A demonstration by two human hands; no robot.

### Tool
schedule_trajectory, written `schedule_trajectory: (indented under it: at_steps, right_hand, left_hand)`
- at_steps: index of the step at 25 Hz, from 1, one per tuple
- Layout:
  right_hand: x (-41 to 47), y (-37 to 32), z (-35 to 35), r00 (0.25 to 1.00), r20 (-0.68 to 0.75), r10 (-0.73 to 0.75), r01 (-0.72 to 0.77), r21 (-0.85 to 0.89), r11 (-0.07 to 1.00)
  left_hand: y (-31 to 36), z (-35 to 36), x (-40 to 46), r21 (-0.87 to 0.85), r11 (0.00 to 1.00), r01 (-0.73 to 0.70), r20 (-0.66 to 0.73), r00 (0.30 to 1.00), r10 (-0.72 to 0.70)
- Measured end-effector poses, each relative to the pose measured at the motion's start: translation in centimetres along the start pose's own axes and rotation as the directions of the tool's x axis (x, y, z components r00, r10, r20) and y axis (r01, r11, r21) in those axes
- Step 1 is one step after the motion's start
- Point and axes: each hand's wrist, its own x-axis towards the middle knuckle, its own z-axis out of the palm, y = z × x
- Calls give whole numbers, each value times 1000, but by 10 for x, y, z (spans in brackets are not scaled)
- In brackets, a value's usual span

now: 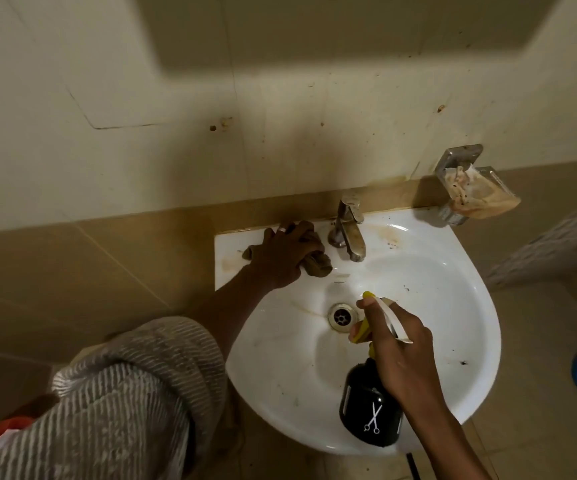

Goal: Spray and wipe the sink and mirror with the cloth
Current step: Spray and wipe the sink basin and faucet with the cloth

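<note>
Over the sink (453, 306), left hand (280, 258) grip clamped on cloth (318, 265), right hand (398, 344) grip around spray bottle (370, 414).

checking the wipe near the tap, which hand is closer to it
Left. The left hand presses the cloth just beside the tap; the right hand holds the spray bottle over the basin, nearer the drain.

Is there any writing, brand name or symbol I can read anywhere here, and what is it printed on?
No readable words or numbers anywhere.
Black spray bottle: a white crossed-scissors symbol, no text beside it.
Tap, sink, soap holder: no markings that can be made out.
</note>
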Motion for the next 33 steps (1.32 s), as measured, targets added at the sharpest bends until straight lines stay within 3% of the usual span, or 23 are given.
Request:
schedule_trajectory:
  at_steps: [4, 7, 11, 19, 22, 29, 33]
  right_hand:
    - [1, -9, 11, 1000, -4, -24, 24, 23, 999]
    - [-1, -13, 22, 999, 20, -46, 45, 49, 998]
    - [-6, -10, 30, 994, 68, -86, 81, 68, 994]
    - [-20, -10, 35, 992, 92, -88, 76, 123, 989]
    - [-25, -14, 41, 992, 100, -77, 63, 130, 989]
    - [-32, -14, 32, 990, 99, -96, 81, 144, 986]
    - [-34, -12, 19, 988, 75, -137, 125, 136, 983]
  left_hand:
    - [-39, -12, -26, -39, 998, -44, 47, 998, 46]
    - [-48, -9, -49, -71, 997, -29, 3, 1000, 29]
    - [-55, -2, -66, -73, 997, 26, -47, 998, -29]
    - [-55, 8, -111, -342, 923, 178, -152, 959, -241]
    - [-39, 14, -136, -431, 873, 231, -218, 911, -349]
    - [12, 41, -189, -523, 822, 224, -260, 877, -404]
    - [56, 53, -215, -493, 840, 227, -331, 844, -422]
